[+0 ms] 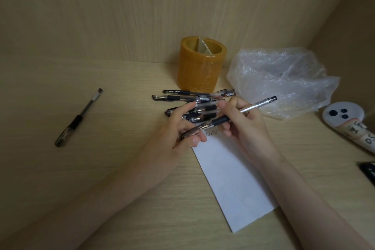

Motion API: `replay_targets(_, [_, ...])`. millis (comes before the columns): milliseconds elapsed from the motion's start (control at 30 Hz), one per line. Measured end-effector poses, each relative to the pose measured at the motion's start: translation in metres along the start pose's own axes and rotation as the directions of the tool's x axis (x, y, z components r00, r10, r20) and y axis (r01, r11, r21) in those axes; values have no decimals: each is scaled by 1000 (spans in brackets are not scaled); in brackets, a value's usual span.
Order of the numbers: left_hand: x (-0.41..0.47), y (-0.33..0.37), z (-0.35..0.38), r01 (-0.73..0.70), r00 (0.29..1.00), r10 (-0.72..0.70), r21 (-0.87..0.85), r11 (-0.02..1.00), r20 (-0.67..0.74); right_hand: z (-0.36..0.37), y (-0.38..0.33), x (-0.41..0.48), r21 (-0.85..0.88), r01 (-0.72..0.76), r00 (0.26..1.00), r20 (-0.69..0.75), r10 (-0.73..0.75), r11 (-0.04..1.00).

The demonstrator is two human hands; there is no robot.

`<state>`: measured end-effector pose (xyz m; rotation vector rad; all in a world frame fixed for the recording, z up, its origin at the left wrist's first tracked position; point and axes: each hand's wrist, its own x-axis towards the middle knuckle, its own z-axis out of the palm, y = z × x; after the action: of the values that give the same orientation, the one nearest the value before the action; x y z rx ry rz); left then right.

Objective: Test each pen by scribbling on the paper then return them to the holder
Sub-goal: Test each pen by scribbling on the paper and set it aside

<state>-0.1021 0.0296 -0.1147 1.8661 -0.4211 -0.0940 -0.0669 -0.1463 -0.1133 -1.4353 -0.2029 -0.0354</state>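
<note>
An amber round pen holder (pixel 199 67) stands at the back of the desk, with dividers inside and no pen showing above its rim. Several black gel pens (pixel 194 96) lie in a loose pile in front of it. My right hand (pixel 246 126) grips one clear-barrelled pen (pixel 257 104), its tip pointing left over the top of a white paper strip (pixel 233 180). My left hand (pixel 180 130) pinches that pen's cap (pixel 192 133) just off the tip. One more capped pen (pixel 78 118) lies alone at the far left.
A crumpled clear plastic bag (pixel 284 81) sits right of the holder. A white round object with black dots (pixel 343 113) and a labelled tube (pixel 363 134) lie at the right edge, with a dark item (pixel 368 170) below them. Wooden walls close in behind and at right.
</note>
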Motion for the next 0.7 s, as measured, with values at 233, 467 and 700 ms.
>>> replay_targets(233, [0,0,-2,58,993,-60,-30,998,-98,1,7,1,87,-37,971,238,15,996])
replay_targets(467, [0,0,-4,68,988,-61,43,997,-143,3,7,0,24,0,989,150,-4,1000])
replay_targets(700, [3,-1,-2,66,988,-43,146,987,-150,5,10,-2,14,10,990,141,-12,1000])
